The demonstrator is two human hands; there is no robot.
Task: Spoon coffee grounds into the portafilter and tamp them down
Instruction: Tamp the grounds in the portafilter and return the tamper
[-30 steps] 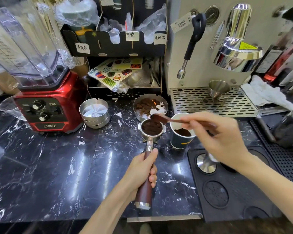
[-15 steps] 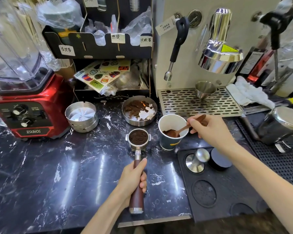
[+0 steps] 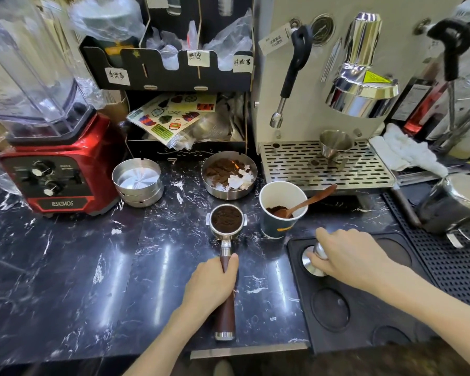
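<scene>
The steel portafilter with a dark wooden handle (image 3: 226, 226) lies on the black marbled surface (image 3: 65, 267), its basket heaped with loose grounds. The left hand (image 3: 210, 286) is wrapped around the handle; the right hand (image 3: 350, 260) has its fingers (image 3: 316, 263) closed on the polished metal tamper (image 3: 314, 263) on the black mat (image 3: 364, 316). Tamping off-level could spill grounds; the wooden spoon (image 3: 307, 202) leaning in the paper cup (image 3: 281, 210) could tip if knocked.

We read "ESKIMOS" on the red blender base (image 3: 57, 183) at far left. Handwritten labels on the black organizer (image 3: 171, 69) and a tag on the espresso machine (image 3: 334, 85) stay illegible to us.
</scene>
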